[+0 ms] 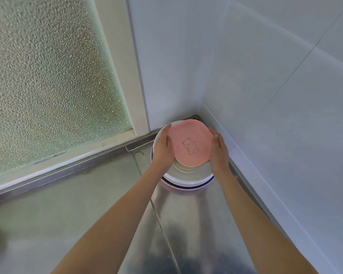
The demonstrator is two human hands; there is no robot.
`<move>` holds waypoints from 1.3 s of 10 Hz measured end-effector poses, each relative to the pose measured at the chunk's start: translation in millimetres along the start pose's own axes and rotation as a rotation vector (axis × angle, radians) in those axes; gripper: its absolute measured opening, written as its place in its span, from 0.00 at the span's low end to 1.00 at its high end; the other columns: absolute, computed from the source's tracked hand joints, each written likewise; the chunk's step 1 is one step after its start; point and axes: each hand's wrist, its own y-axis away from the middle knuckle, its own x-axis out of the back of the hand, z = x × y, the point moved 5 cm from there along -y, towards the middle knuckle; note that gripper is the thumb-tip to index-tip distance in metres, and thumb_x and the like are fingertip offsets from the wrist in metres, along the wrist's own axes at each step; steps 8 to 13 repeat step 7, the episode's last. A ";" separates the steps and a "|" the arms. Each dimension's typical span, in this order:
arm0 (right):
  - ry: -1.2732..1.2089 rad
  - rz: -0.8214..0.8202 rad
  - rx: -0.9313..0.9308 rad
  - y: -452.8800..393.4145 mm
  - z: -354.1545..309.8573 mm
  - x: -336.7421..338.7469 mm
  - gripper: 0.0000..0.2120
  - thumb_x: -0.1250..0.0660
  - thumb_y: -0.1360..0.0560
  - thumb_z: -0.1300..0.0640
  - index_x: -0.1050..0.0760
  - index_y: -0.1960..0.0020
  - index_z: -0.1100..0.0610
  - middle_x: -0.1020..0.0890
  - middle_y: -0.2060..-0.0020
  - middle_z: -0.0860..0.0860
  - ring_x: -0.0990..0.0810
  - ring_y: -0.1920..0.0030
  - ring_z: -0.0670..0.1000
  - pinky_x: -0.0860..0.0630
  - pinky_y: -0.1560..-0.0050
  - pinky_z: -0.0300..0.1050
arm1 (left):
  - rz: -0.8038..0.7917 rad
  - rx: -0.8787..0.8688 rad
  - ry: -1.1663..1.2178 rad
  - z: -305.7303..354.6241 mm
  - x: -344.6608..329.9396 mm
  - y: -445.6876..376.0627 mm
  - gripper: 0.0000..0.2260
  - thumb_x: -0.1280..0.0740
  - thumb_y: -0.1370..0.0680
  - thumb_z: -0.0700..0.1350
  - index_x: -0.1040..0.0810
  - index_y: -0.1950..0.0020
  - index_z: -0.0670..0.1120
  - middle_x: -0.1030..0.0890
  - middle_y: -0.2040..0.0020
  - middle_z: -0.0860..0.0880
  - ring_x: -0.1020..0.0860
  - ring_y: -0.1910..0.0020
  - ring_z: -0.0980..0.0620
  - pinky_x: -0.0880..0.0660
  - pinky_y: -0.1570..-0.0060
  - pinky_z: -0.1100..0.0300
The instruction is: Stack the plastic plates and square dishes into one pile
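A pile of round plastic plates (188, 179) sits in the far corner of the metal counter, white on top with blue and pink rims below. On it rests a smaller stack of square dishes (183, 168); the topmost is pink with a bear drawing (190, 143). My left hand (162, 149) grips the left side of the square stack and my right hand (218, 151) grips its right side. The lower dishes show only as coloured edges.
The steel counter (87, 210) has a seam running toward me. A frosted glass window (48, 76) with a white frame stands at the left. White tiled walls (265, 95) close in behind and to the right of the pile.
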 end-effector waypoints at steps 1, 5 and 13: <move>-0.010 0.044 0.005 3.9 -2.2 -1.3 0.18 0.52 0.17 0.55 0.27 0.36 0.47 0.24 0.46 0.43 0.25 0.48 0.40 0.32 0.59 0.22 | 0.009 0.007 0.014 -2.1 -1.1 -2.4 0.19 0.50 0.19 0.39 0.36 0.28 0.48 0.31 0.29 0.47 0.32 0.31 0.49 0.37 0.31 0.57; 0.061 0.065 0.030 6.0 -1.1 -4.3 0.18 0.51 0.18 0.55 0.29 0.33 0.50 0.23 0.42 0.46 0.27 0.41 0.49 0.32 0.44 0.41 | -0.067 0.005 -0.098 -9.9 -0.2 -5.5 0.21 0.50 0.19 0.43 0.41 0.25 0.55 0.33 0.27 0.50 0.32 0.31 0.48 0.37 0.36 0.59; 0.173 0.043 0.011 9.2 -14.4 8.2 0.20 0.50 0.17 0.51 0.37 0.27 0.49 0.31 0.29 0.47 0.34 0.30 0.48 0.41 0.37 0.37 | -0.158 -0.072 -0.353 10.4 6.7 -0.7 0.23 0.50 0.17 0.45 0.51 0.23 0.49 0.43 0.24 0.38 0.45 0.25 0.40 0.44 0.29 0.53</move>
